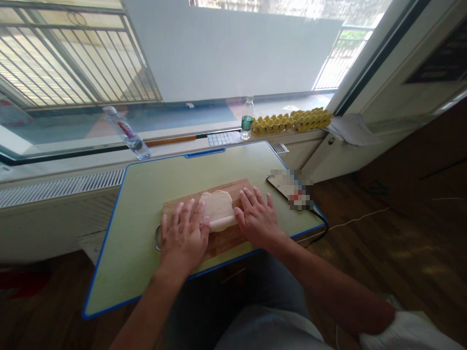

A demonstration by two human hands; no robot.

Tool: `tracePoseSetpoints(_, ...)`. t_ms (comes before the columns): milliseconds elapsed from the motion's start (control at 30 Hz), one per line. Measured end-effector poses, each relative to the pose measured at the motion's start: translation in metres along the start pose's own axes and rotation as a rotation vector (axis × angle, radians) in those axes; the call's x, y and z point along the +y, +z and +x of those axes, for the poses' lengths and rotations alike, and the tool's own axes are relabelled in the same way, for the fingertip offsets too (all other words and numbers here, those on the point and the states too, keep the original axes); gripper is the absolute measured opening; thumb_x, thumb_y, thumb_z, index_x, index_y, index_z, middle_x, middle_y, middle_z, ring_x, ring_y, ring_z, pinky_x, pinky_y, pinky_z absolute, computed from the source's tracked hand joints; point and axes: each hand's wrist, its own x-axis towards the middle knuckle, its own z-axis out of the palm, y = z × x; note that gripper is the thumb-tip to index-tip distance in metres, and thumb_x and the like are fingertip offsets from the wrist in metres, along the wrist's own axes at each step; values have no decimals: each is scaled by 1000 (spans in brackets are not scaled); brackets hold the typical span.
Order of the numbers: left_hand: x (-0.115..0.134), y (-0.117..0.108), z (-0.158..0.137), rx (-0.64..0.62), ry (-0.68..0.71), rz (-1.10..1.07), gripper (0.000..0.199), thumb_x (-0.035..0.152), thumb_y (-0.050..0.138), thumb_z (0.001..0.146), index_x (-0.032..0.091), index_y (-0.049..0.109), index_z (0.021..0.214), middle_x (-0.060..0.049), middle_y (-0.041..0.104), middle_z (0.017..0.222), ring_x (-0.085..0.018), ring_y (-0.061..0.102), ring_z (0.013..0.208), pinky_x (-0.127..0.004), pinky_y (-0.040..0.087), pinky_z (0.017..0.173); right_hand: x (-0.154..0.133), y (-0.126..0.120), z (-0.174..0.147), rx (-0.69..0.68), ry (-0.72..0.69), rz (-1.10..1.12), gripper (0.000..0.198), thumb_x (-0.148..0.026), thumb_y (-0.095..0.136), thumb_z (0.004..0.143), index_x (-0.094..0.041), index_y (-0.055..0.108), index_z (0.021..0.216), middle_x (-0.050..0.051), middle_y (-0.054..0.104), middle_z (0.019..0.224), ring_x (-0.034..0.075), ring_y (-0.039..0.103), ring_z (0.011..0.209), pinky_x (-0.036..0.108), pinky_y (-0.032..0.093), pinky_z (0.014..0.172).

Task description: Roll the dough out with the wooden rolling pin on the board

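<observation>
A flat sheet of pale dough (216, 205) lies on a wooden cutting board (239, 186), its far edge wavy. Along its near side runs a pale, rounded bar (223, 223); I cannot tell whether it is a rolling pin or a rolled edge of dough. My left hand (186, 238) rests palm down at the bar's left end, fingers spread forward over the board. At the other end my right hand (258, 214) lies palm down with fingers stretched out, the thumb close to the dough. Both palms hide what is beneath them.
The board sits on a small blue-edged table (146, 189). A phone (288, 188), partly blurred, lies at the table's right with a black cable. On the windowsill are two plastic bottles (247, 119), a wooden stick (171, 140) and yellow egg cartons (292, 120).
</observation>
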Motion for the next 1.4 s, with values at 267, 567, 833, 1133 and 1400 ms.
tracePoseSetpoints(267, -8, 1, 45, -113, -58, 23, 59, 44, 32, 106, 25, 49, 159, -12, 44, 169, -34, 38, 155, -66, 27, 126, -4, 0, 48, -67, 35, -28, 68, -44, 38, 103, -14, 41, 164, 11, 37, 172, 36, 27, 160, 66, 16, 129)
tracePoseSetpoints(567, -9, -4, 67, -122, -206, -106, 66, 57, 30, 105, 23, 49, 158, -12, 43, 169, -34, 38, 155, -68, 25, 127, -6, -5, 69, -72, 105, 77, 71, -62, 35, 105, -21, 43, 162, 10, 43, 169, 35, 31, 157, 68, 21, 126)
tracePoseSetpoints(833, -15, 8, 93, -150, -276, -108, 67, 60, 28, 103, 23, 54, 153, -14, 44, 168, -37, 40, 153, -73, 25, 125, -5, -9, 91, -171, 130, 78, 69, -59, 36, 104, -22, 44, 162, 12, 42, 169, 39, 29, 157, 71, 20, 125)
tracePoseSetpoints(1133, -15, 10, 91, -299, -243, -88, 77, 67, 19, 101, 27, 44, 162, -10, 36, 173, -37, 34, 157, -70, 23, 127, -1, -3, 82, -215, 131, 84, 77, -64, 30, 104, -21, 34, 167, 9, 33, 174, 41, 23, 160, 71, 17, 127)
tracePoseSetpoints(1400, -5, 5, 54, -193, -133, -37, 68, 56, 17, 106, 28, 45, 162, -10, 43, 169, -32, 38, 155, -62, 29, 127, 1, -2, 46, -152, 74, 0, 69, -53, 31, 105, -26, 32, 168, 4, 32, 175, 33, 26, 160, 64, 18, 129)
